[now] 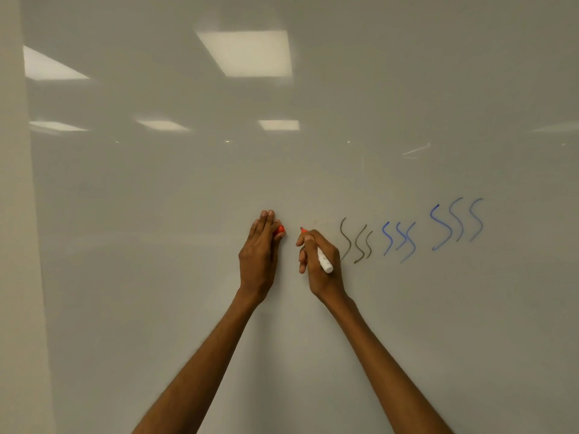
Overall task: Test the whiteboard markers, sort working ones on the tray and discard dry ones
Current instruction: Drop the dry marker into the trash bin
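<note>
The whiteboard [156, 214] fills the whole view and reflects ceiling lights. In its lower right part there are grey wavy lines [357, 242] and, further toward the right edge, blue wavy lines [406, 238]. The left hand [258, 255] lies against the board with straight fingers and holds an orange cap [280, 230] at their side. The right hand [319, 261] has its fingers closed around a white marker [324, 263], just left of the grey lines, and the orange tip touches the board.
</note>
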